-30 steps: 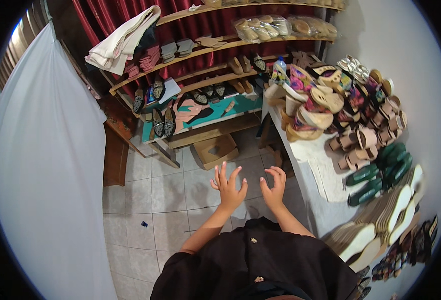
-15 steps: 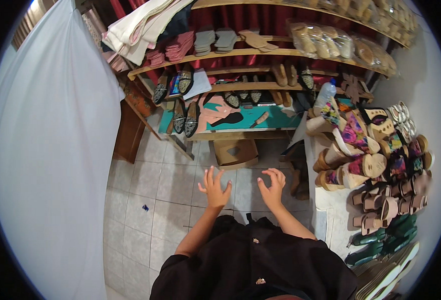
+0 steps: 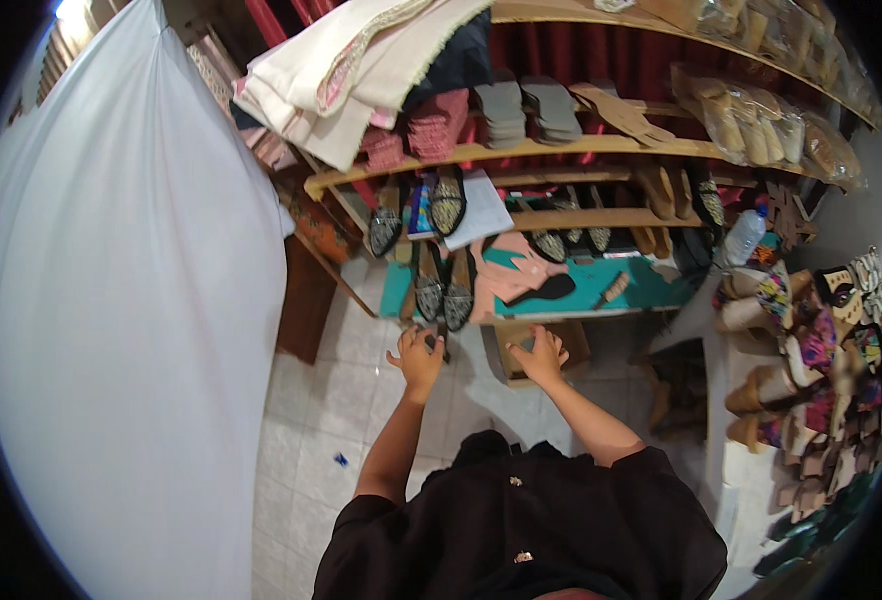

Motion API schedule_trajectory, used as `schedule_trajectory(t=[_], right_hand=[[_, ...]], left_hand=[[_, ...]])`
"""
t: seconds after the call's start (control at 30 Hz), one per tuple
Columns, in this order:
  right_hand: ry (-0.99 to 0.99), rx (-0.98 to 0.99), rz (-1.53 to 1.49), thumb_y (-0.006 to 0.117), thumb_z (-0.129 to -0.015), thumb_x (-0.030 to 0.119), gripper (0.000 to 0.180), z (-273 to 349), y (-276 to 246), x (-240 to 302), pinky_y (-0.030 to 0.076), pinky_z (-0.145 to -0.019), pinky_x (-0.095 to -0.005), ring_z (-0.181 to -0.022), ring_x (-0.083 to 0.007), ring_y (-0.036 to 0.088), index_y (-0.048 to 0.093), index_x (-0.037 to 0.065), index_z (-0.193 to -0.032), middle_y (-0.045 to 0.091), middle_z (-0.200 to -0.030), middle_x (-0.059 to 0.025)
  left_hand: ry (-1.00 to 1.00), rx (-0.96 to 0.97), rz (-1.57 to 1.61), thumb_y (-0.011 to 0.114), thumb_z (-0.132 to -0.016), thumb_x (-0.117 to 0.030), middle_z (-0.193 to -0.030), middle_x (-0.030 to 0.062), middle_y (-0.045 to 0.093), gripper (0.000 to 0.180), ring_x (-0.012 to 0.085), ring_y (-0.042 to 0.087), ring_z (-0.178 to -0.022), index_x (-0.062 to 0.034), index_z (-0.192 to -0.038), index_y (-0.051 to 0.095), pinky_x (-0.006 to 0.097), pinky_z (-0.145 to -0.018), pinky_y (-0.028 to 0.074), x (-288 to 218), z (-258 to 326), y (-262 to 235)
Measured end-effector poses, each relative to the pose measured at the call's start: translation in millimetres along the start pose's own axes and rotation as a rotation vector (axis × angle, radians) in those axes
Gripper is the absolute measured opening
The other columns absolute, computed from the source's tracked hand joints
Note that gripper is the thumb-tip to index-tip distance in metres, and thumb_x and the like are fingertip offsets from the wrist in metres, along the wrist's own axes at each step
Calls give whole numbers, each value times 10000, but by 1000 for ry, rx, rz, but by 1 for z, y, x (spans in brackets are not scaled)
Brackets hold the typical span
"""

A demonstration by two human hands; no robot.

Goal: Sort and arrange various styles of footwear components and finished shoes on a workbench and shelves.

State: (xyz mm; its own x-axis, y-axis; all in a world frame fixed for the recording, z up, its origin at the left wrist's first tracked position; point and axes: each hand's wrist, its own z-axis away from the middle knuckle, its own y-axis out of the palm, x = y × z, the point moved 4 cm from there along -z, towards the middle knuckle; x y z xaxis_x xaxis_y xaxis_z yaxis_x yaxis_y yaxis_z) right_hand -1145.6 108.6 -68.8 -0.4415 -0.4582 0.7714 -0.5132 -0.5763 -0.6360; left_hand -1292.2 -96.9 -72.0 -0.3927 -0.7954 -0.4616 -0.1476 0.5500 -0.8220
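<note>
My left hand (image 3: 418, 357) is held out in front of me with its fingers spread, empty, just below a pair of dark patterned flat shoes (image 3: 443, 288) at the edge of a teal shelf board (image 3: 601, 288). My right hand (image 3: 541, 356) is also open and empty, hovering above a brown cardboard box (image 3: 573, 340) on the floor under that shelf. Neither hand touches anything. Pink and black sole cut-outs (image 3: 524, 277) lie on the teal board.
Wooden shelves (image 3: 561, 150) ahead carry shoes, sandals and folded cloth (image 3: 361, 70). A white curtain (image 3: 111, 320) fills the left. A white table (image 3: 731, 400) on the right holds several sandals (image 3: 811, 350). The floor is pale tile (image 3: 331, 420).
I have moved left and closer to the wooden shelves. Both hands stay raised and open, now nearer the teal shelf; the sandal table has slid to the right edge.
</note>
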Motion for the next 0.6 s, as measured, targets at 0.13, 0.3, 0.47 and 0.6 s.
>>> schedule_trajectory(t=[0.13, 0.3, 0.47, 0.6], right_hand=[[1, -62, -171, 699, -671, 433, 663, -85, 99, -4, 316, -937, -474, -1126, -386, 411, 505, 25, -1156, 522, -1147, -213], [189, 173, -46, 674, -650, 568, 916, -145, 178, 22, 207, -973, -591, -1228, -384, 337, 371, 31, -1327, 457, -1278, -205], [299, 144, 66, 619, -636, 656, 1035, -197, 214, 47, 157, -1013, -577, -1274, -366, 280, 268, 22, -1377, 368, -1360, -188], [351, 203, 205, 578, -714, 604, 986, -210, 236, 50, 108, -1045, -576, -1301, -341, 272, 212, -8, -1395, 306, -1408, -179]], left_hand=[[-27, 182, -117, 644, -738, -418, -1297, 59, 432, 404, 255, 312, -1260, -168, -1055, 628, 655, -966, 113, 44, -88, 49], [-115, 340, -210, 607, -738, -510, -1362, 157, 359, 510, 322, 234, -1293, -128, -1072, 651, 645, -982, 90, 79, -164, 93], [-257, 518, -203, 548, -697, -676, -1414, 176, 291, 746, 327, 166, -1333, -36, -1070, 642, 626, -1013, 38, 95, -204, 140], [-262, 546, -96, 508, -682, -734, -1406, 216, 283, 826, 352, 144, -1335, -23, -1082, 637, 622, -1019, 5, 88, -208, 160]])
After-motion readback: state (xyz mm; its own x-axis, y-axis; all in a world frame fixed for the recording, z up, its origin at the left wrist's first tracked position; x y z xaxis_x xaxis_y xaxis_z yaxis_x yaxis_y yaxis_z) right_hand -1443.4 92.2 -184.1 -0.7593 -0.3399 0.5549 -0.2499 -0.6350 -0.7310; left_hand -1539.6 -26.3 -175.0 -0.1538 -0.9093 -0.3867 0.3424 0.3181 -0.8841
